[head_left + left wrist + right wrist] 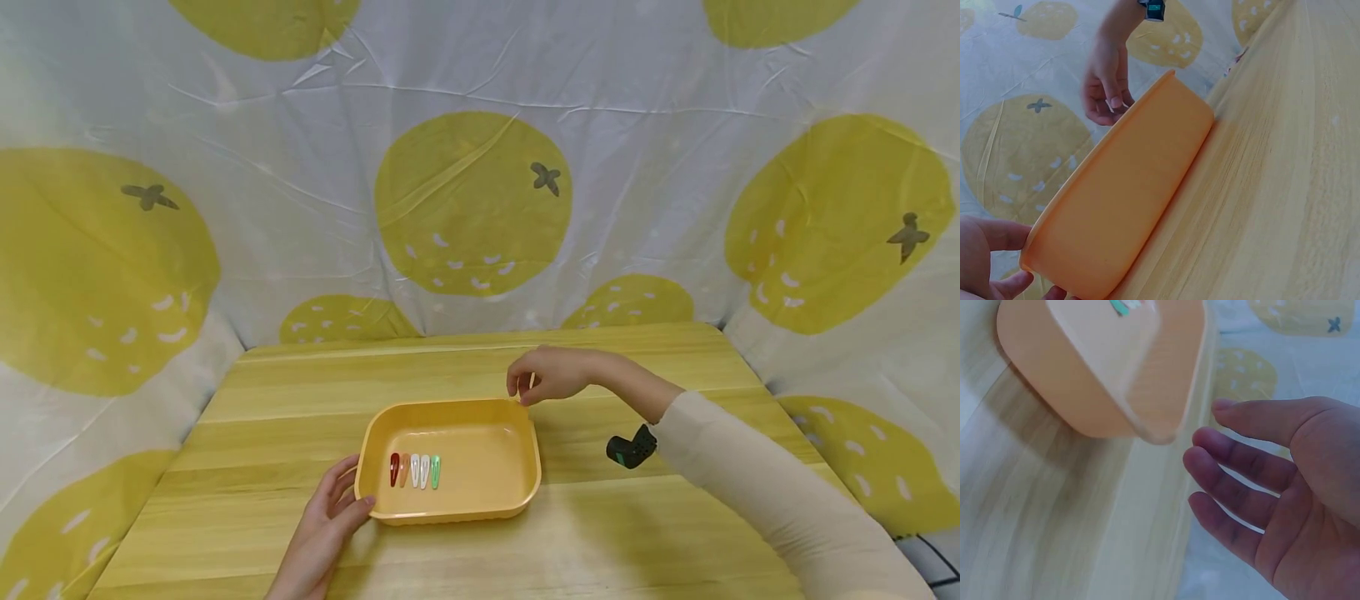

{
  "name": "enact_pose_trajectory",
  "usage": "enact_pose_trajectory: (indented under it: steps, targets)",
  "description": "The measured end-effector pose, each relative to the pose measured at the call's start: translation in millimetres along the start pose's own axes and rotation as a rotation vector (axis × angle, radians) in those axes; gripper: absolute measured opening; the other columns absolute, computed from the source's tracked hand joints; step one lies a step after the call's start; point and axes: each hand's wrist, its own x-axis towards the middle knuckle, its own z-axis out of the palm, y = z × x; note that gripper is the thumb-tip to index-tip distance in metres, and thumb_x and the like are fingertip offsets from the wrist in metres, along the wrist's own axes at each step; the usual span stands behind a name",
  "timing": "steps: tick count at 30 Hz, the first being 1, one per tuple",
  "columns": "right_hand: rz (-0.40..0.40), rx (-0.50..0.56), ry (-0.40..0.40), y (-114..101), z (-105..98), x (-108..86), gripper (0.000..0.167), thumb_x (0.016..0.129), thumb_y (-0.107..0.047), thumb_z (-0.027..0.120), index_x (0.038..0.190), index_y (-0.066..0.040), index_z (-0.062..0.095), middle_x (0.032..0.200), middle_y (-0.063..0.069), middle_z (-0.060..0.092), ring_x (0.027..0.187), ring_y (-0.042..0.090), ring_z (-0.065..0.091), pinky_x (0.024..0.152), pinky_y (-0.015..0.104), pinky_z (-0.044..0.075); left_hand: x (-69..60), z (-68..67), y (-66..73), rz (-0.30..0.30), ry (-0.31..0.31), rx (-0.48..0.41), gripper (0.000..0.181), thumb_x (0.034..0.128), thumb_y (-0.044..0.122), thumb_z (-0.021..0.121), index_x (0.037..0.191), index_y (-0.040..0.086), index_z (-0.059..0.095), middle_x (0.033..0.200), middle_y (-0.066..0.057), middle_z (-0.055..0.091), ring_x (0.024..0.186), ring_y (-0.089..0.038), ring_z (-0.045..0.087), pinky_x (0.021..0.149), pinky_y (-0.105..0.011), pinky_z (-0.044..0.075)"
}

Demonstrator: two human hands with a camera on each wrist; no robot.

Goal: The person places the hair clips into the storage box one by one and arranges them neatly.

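We'd take the likely light, stiff tray (487, 479) by opposite corners: left grip (327, 515) pinching it, right grip (557, 372) loosely spread.

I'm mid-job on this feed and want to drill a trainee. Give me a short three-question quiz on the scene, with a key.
1. How many snap hair clips lie in the yellow tray?

2. True or false: in the head view, the clip at the left end of the row is green.

3. Which part of the tray does the left hand hold?
A) its far right corner
B) its left end
C) its inside floor

Key:
1. Five.
2. False: the dark red clip is at the left end; the green clip is at the right end.
3. B.
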Motion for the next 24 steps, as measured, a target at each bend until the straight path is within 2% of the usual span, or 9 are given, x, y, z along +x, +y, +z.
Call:
enact_pose_trajectory:
  steps: [8,14,19,24]
  targets:
    - [0.035,0.032,0.012,7.2,-5.0,-17.5,0.022,0.101,-0.011,0.068,0.123,-0.01,0.066,0.105,-0.002,0.067,0.097,0.018,0.068,0.087,0.032,0.055,0.8,0.2,-0.4,-0.002,0.008,0.0,0.068,0.0975,-0.002,0.063,0.157,0.008,0.032,0.155,-0.022,0.035,0.139,-0.04,0.036,0.092,-0.027,0.051]
    - [0.061,0.048,0.009,13.6,-8.5,-30.7,0.024,0.101,-0.012,0.068,0.124,-0.009,0.065,0.105,-0.001,0.066,0.099,0.019,0.067,0.089,0.034,0.055,1.5,0.1,-1.3,-0.006,0.006,-0.002,0.068,0.098,-0.001,0.063,0.157,0.008,0.031,0.156,-0.022,0.035,0.14,-0.04,0.036,0.093,-0.028,0.051]
    - [0.072,0.048,0.001,24.7,-13.2,-42.9,0.025,0.101,-0.012,0.069,0.125,-0.007,0.065,0.108,0.002,0.067,0.102,0.02,0.067,0.091,0.035,0.055,1.7,-0.5,-2.4,-0.005,0.006,-0.003,0.068,0.0983,0.0,0.063,0.157,0.009,0.031,0.155,-0.021,0.036,0.139,-0.039,0.036,0.092,-0.027,0.051]
    - [0.115,0.085,-0.003,40.4,-16.6,-57.5,0.027,0.098,-0.009,0.071,0.124,-0.006,0.065,0.109,0.003,0.066,0.105,0.025,0.066,0.09,0.036,0.055,1.7,-0.1,-2.1,-0.015,0.008,-0.007,0.067,0.0987,0.0,0.062,0.157,0.01,0.031,0.155,-0.02,0.037,0.139,-0.038,0.038,0.093,-0.027,0.051]
